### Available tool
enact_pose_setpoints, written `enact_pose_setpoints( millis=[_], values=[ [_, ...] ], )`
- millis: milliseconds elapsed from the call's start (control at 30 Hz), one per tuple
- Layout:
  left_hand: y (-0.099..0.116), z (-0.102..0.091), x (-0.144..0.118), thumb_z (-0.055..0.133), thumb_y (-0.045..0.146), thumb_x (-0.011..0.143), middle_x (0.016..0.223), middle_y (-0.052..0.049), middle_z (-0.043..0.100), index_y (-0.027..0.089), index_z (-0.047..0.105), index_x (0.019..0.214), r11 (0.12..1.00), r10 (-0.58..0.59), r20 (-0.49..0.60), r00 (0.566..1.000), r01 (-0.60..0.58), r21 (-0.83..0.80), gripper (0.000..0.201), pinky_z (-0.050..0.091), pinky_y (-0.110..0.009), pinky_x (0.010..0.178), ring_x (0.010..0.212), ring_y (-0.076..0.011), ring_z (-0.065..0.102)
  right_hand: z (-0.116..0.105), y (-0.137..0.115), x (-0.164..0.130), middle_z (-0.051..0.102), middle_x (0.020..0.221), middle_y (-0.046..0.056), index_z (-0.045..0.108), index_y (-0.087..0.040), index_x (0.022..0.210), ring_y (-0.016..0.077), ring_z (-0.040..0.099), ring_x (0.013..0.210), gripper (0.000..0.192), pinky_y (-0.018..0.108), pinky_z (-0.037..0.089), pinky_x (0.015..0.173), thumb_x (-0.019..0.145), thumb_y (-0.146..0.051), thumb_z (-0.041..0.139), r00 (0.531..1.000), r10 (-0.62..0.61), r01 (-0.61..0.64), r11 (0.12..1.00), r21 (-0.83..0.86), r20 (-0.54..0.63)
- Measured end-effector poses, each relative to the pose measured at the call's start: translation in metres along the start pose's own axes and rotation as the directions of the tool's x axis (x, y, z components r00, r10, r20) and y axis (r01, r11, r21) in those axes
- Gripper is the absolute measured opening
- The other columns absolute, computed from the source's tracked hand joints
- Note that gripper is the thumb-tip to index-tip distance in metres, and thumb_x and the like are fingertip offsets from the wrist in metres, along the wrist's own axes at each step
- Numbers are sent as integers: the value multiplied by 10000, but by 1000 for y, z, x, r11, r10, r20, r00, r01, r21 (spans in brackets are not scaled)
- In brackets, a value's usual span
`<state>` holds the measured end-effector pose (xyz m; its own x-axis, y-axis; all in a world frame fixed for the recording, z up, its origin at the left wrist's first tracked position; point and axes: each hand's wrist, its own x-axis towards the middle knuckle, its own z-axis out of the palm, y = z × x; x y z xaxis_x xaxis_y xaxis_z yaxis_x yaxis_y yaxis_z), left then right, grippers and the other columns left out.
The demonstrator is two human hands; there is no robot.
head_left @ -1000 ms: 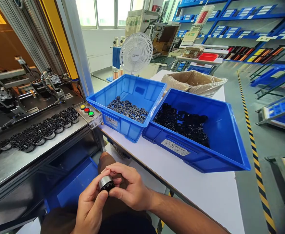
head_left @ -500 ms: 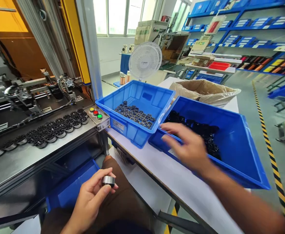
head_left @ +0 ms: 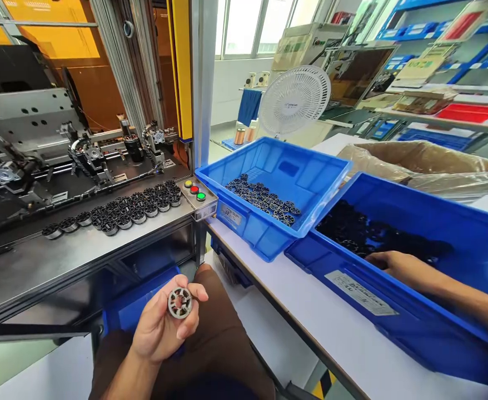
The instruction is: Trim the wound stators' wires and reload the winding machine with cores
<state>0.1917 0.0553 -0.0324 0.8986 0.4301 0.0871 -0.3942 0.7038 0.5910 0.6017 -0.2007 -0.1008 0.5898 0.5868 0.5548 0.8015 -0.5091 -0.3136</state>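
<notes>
My left hand [head_left: 160, 322] is closed around a stator core [head_left: 180, 303], a grey metal ring with inward spokes and a hollow middle, its slotted face turned up toward me. My right hand [head_left: 402, 269] reaches over the near wall of a dark blue bin [head_left: 360, 294] and touches the black plastic parts [head_left: 356, 230] heaped inside. Its fingertips are hidden among those parts. To the left of that bin, a lighter blue bin [head_left: 248, 230] contains many stator cores with black fittings [head_left: 264, 200].
Rows of black-topped stators [head_left: 131, 211] stand on the metal machine ledge [head_left: 73, 250] at left, beside a box with yellow, red and green buttons [head_left: 194, 191]. Behind the bins are a white fan [head_left: 294, 103] and a plastic-lined carton [head_left: 427, 158].
My right hand has gone from above the near rim down into the dark blue bin. My left hand has turned the stator core so its slotted face shows. The view has swung left.
</notes>
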Motion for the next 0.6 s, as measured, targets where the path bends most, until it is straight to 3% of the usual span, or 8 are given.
enact_pose_setpoints(
  millis=[100, 200, 300, 400, 467, 533, 600],
  values=[
    [0, 1, 0, 578, 402, 940, 1029, -71, 679, 220, 703, 1010, 1000, -23, -2, 1000, 23, 3, 232, 339, -163, 486, 477, -13, 371, -6, 22, 12, 626, 466, 23, 717, -134, 569, 133, 590, 401, 308, 262, 374, 472, 859, -171, 620, 979, 44, -37, 999, -37, 198],
    [-1, 0, -1, 587, 411, 937, 967, -67, 669, 215, 715, 1044, 999, -34, -5, 999, 34, -9, 257, 341, -146, 491, 489, -10, 415, -13, 35, 33, 673, 507, 41, 755, -130, 579, 133, 634, 423, 260, 236, 386, 459, 820, -175, 667, 928, 89, -71, 996, -63, 362],
    [-1, -1, -3, 600, 417, 932, 907, -63, 669, 205, 727, 1056, 999, -32, -18, 999, 32, -20, 276, 352, -143, 498, 497, -15, 445, -21, 40, 54, 697, 532, 34, 756, -150, 538, 139, 651, 436, 149, 221, 407, 458, 677, -100, 780, 884, 130, -96, 990, -99, 448],
    [-2, -1, -3, 620, 424, 920, 890, -70, 682, 200, 732, 1060, 999, -43, -60, 997, 42, -22, 287, 369, -146, 504, 504, -24, 467, -35, 30, 68, 736, 626, 56, 782, -162, 600, 175, 687, 535, 120, 260, 470, 532, 578, -57, 836, 910, 158, -103, 982, -161, 383],
    [-2, -1, -4, 633, 424, 912, 892, -75, 696, 198, 734, 1066, 999, -48, -87, 995, 46, -20, 291, 384, -152, 512, 512, -31, 485, -47, 10, 72, 759, 741, 95, 800, -152, 707, 196, 705, 636, 86, 292, 502, 601, 644, -97, 821, 947, 166, -111, 973, -204, 275],
    [-4, -1, -3, 635, 425, 912, 905, -76, 710, 205, 735, 1070, 999, -49, -117, 992, 48, -12, 289, 404, -159, 532, 527, -38, 509, -58, -26, 69, 764, 862, 122, 795, -141, 850, 192, 706, 717, 96, 297, 525, 661, 762, -159, 762, 984, 125, -99, 975, -197, 129],
    [-5, -1, -3, 634, 430, 913, 926, -77, 725, 216, 738, 1072, 999, -51, -141, 989, 51, -2, 287, 426, -162, 555, 545, -42, 533, -66, -75, 59, 757, 926, 123, 767, -153, 933, 173, 702, 745, 120, 281, 541, 683, 846, -203, 702, 998, -15, 9, 996, -89, -66]
  ],
)
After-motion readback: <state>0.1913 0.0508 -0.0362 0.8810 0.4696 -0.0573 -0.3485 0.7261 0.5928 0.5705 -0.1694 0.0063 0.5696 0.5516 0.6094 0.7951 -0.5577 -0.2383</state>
